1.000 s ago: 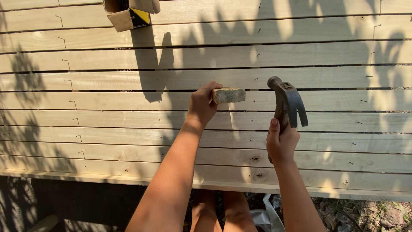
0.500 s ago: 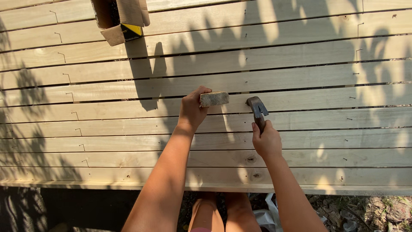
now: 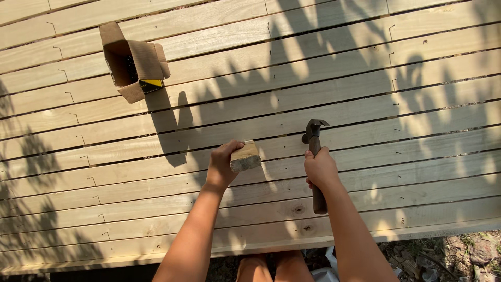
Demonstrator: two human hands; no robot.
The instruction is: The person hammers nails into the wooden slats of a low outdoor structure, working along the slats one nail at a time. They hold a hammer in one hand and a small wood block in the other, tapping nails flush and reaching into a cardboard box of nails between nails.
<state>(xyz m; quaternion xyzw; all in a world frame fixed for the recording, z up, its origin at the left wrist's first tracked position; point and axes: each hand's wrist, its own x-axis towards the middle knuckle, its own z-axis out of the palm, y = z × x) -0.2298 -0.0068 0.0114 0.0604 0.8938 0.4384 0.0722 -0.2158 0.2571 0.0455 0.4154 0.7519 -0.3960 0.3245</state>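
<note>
On deck: pale planks (image 3: pixel 365 68), narrow gaps, leaf shadows.
Near edge: dirt below.
Left hand (image 3: pixel 223 166): grip closed on block (image 3: pixel 245 156), resting on planks.
Right hand (image 3: pixel 320 169): grip closed round hammer (image 3: pixel 314 151), head raised.
Far left: open box (image 3: pixel 133 68); bare boards right.

Two bare forearms, no sleeves, no gloves, no watch or bands at the wrists. Left hand (image 3: pixel 223 166) bare, no rings to be made out on the fingers. Right hand (image 3: pixel 320 168) likewise bare. Bare knees visible low in the frame between the arms, uncovered by any cloth. Nothing worn anywhere in view.
</note>
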